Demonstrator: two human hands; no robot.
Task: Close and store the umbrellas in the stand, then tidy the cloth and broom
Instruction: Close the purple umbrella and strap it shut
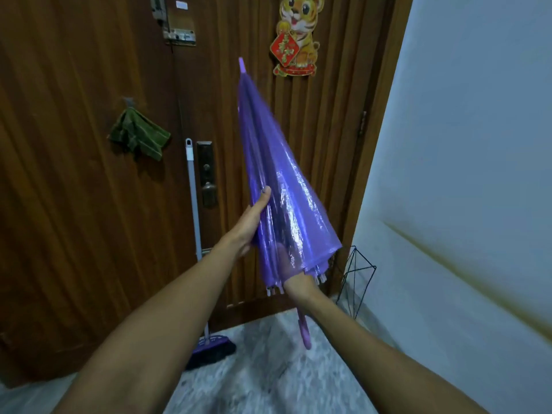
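I hold a purple see-through umbrella (277, 180), mostly folded, tip up and pink handle hanging low. My left hand (251, 222) presses against the canopy's left side with the thumb on the plastic. My right hand (294, 271) reaches up inside the canopy's open bottom and grips the shaft; its fingers show only dimly through the plastic. A black wire umbrella stand (357, 276) is in the corner by the door frame, to the right of the umbrella. A green striped cloth (139, 135) hangs from a hook on the door. A broom (209, 349) with a grey pole leans against the door.
The brown wooden door (74, 204) fills the view ahead, with a dark lock plate (206, 174) and a tiger decoration (298, 37). A white wall (463, 144) stands on the right. The floor (268, 377) is grey speckled stone.
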